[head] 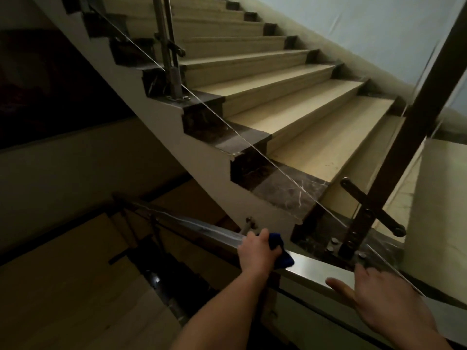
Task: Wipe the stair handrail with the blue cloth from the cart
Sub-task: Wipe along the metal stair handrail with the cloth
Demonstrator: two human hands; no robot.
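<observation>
A shiny metal handrail [318, 267] runs from the lower right down toward the left, over a dim stairwell. My left hand [257, 251] grips a blue cloth [280, 250] wrapped over the top of the rail, with the cloth bunched under the palm and fingers. My right hand [379, 296] rests on the rail further right, fingers straight and spread, holding nothing.
A dark post [394, 152] with a cross bracket stands just behind the rail at the right. A beige upward flight of stairs [278, 97] with glass panels and a steel baluster [171, 54] fills the middle. Below the rail the stairwell [151, 274] drops away.
</observation>
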